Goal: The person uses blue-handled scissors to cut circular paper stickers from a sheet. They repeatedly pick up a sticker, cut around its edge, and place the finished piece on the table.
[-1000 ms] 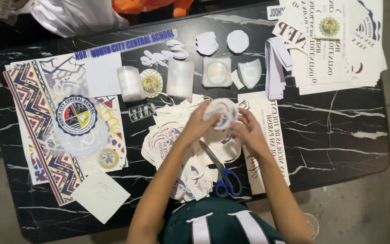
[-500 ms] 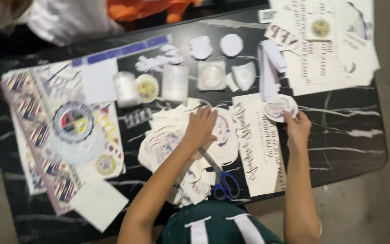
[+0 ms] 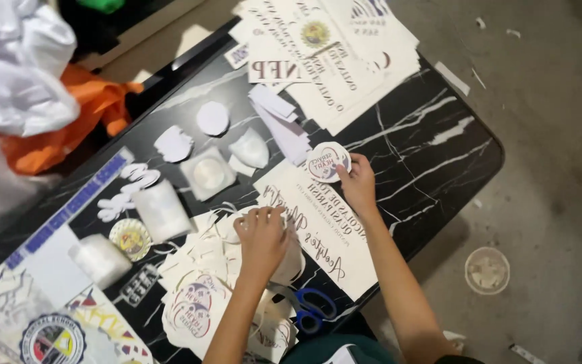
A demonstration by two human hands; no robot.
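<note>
My right hand (image 3: 358, 183) holds a round printed paper cutout (image 3: 327, 162) at its edge, out over the black marble-patterned table (image 3: 439, 155). My left hand (image 3: 262, 234) rests fingers-down on a pile of white paper cutouts and scraps (image 3: 203, 283) near the table's front. Blue-handled scissors (image 3: 308, 309) lie just below that hand, partly under it. A long white printed sheet (image 3: 318, 232) lies between my two hands.
Printed sheets (image 3: 331, 47) are stacked at the table's far right corner. White cutout shapes (image 3: 211, 118), clear plastic packets (image 3: 163, 210) and a round gold-rimmed emblem (image 3: 130, 237) lie across the middle. Orange and white cloth (image 3: 55, 101) sits behind. A round lid (image 3: 487, 270) lies on the floor.
My right hand carried the round cutout from the centre pile out to the right. The left hand stayed on the pile. The view tilted and moved closer.
</note>
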